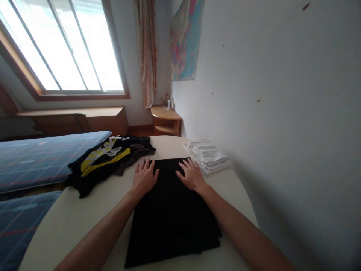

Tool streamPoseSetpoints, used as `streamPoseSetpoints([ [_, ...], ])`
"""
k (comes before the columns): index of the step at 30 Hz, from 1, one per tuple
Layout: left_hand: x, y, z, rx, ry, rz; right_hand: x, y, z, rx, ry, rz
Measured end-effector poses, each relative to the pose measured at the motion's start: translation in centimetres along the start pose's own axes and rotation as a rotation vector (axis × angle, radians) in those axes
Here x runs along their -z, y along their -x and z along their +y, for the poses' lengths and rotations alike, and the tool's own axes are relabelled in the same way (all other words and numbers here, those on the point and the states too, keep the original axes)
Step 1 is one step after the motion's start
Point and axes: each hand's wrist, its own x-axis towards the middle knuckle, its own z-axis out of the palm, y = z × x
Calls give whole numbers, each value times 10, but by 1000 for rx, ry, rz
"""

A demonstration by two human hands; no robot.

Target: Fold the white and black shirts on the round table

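A black piece of clothing [172, 218], folded into a long flat shape, lies on the round cream table [76, 226]. Its exact kind cannot be made out. My left hand [145, 177] rests flat on its far left edge, fingers spread. On the far right part of the cloth lies my right hand [191, 175], also flat with the fingers apart. Just beyond the right hand sits a folded stack of white cloth [208, 156]. To the left, a black T-shirt [107, 156] with yellow and grey print lies loosely spread, partly over the table edge.
Blue plaid mattresses [50, 158] border the table on the left. A white wall [282, 131] runs close along the right side. Beyond the table stand a small corner shelf [166, 114] and a low wooden desk [104, 113] under the window [76, 45].
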Motion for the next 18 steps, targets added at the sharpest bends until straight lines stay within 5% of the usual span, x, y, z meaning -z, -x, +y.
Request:
streamPoseSetpoints([
  [4, 9, 36, 0, -284, 105, -130, 16, 47, -10, 203, -53, -138],
  [9, 32, 93, -5, -369, 182, -245, 43, 116, -17, 378, -168, -351],
  [14, 76, 146, -6, -670, 285, -419, 56, 162, -16, 434, -236, -471],
  [18, 86, 167, -10, -754, 241, -386, 53, 173, -15, 423, -229, -465],
])
